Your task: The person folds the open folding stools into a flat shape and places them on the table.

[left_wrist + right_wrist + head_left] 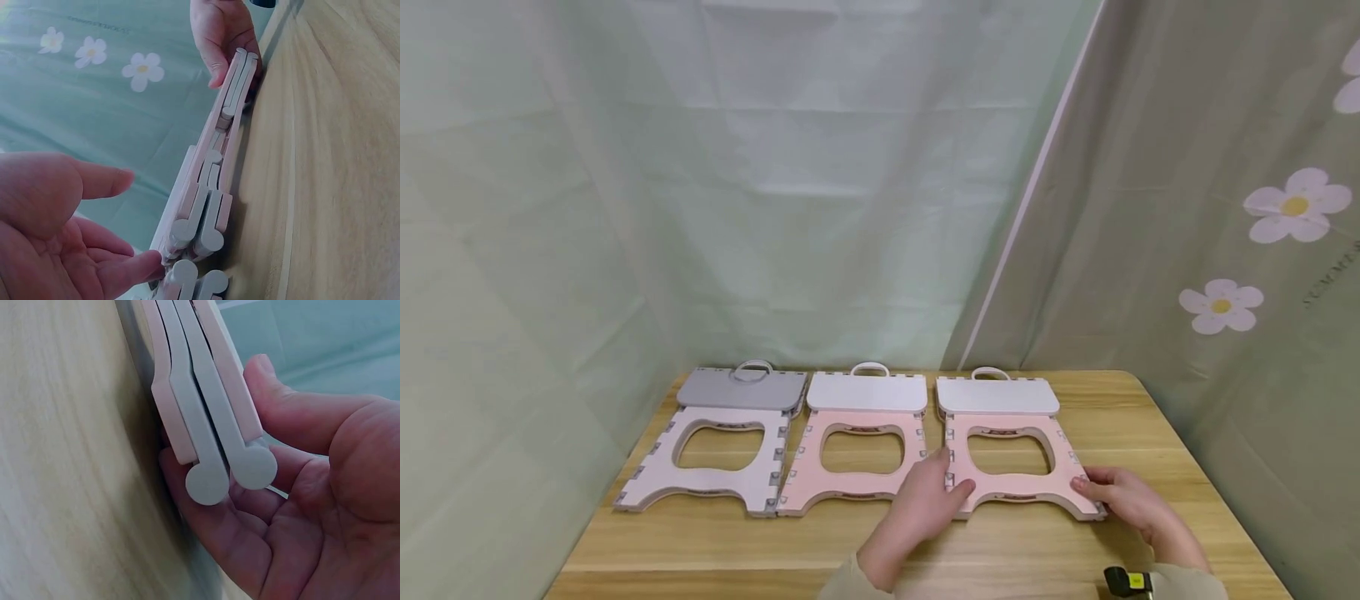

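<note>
A folding step stool (1015,486), pink with a white seat panel, lies folded flat at the right of a row of three. My right hand (1131,500) holds its lower right foot, thumb on top. In the right wrist view, fingers curl under the foot's rounded grey ends (207,483). My left hand (921,500) is at the stool's left leg, beside the middle pink stool (857,483). In the left wrist view, the left hand's fingertips touch near the stool edge (181,228), while the thumb stands apart from it.
A white folding stool (718,479) with a grey seat panel lies at the left end of the row. All three lie on a wooden table (737,550). Pale green curtains (820,208) hang behind and at both sides, with printed flowers at the right.
</note>
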Available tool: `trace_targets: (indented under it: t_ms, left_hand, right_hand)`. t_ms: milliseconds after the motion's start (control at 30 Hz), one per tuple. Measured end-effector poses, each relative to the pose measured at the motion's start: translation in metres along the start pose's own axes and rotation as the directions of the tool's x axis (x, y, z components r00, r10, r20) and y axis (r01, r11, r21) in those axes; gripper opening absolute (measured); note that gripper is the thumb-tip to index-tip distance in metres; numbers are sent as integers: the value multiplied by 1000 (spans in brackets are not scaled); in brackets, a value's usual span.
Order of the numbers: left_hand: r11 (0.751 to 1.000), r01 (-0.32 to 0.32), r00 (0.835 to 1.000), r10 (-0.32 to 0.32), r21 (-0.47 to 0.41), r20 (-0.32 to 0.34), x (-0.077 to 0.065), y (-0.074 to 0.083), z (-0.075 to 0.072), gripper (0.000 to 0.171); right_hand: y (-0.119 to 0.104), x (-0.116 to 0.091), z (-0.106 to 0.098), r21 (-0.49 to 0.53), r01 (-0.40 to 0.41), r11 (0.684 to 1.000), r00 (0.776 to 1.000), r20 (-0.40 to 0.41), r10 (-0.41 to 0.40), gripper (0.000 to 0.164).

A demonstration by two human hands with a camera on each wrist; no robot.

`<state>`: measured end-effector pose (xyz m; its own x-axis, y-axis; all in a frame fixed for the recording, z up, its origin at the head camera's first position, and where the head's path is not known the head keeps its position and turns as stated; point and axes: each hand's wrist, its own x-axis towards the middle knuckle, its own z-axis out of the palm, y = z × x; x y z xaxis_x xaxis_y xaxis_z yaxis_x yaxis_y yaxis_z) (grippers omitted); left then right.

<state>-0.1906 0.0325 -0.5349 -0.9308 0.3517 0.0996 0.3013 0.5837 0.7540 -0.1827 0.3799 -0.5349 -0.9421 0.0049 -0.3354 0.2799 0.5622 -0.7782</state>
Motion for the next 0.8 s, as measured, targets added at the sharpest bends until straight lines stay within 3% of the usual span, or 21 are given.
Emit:
trace_targets:
  t_ms: [167, 333, 533, 667, 800]
  left_hand:
    - [1000, -1, 1000, 0, -22, -11, -3, -2, -3, 70]
    - [998, -27, 998, 24, -54, -58, -6, -8, -10, 63]
    - [998, -38, 991, 31, -48, -132, -9, -21, -43, 59]
    - [998, -61, 984, 64, 19, -166, -14, -34, -73, 57]
    - [984, -115, 969, 142, 139, -202, -22, -58, -100, 59]
  right_hand:
    - [0, 2, 1, 23, 5, 1000, 1000, 29, -6, 64]
    - [-2, 0, 1, -26, 15, 1000, 1000, 26, -15, 64]
    - [-18, -6, -8, -185, 75, 980, 995, -56, -87, 58]
    - [-33, -13, -10, -310, 146, 939, 964, -169, -206, 53]
    - [-46, -15, -2, -436, 212, 874, 902, -256, -347, 51]
